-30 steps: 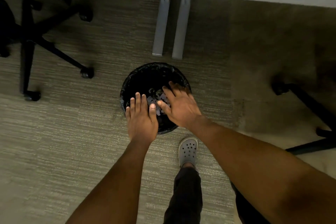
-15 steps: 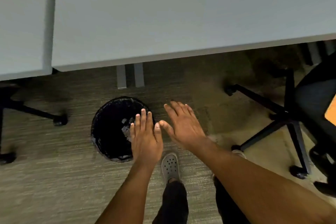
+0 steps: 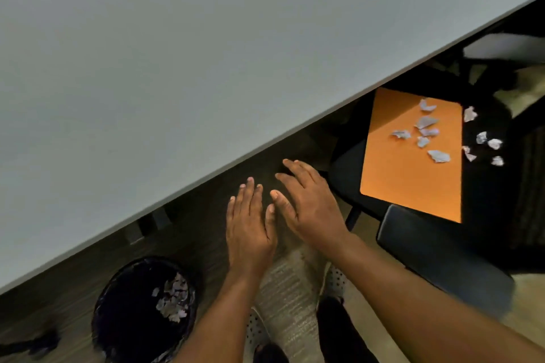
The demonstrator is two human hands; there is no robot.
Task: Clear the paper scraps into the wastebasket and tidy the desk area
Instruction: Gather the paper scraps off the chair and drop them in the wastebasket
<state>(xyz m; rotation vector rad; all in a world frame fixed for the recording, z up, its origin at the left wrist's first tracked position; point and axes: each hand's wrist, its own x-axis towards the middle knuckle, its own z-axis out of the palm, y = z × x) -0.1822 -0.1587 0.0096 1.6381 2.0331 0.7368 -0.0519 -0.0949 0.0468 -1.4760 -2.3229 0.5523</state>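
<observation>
Bare left hand and right hand flat, fingers spread, empty, above floor

From my feed, paper scraps sit on an orange sheet on the chair seat; wastebasket stands on carpet.

Grey desk top fills the upper left, its edge running diagonally from 8 o'clock to 2 o'clock. Left hand and right hand centre frame, both flat, fingers spread, empty, thumbs just beside each other, over dark carpet. Black wastebasket at 7 o'clock, paper scraps inside against its right wall. Black chair at 3 o'clock with orange sheet on the seat; more crumpled scraps on the sheet, some just off its right edge. Perforated grey shoes at 6 o'clock.
</observation>
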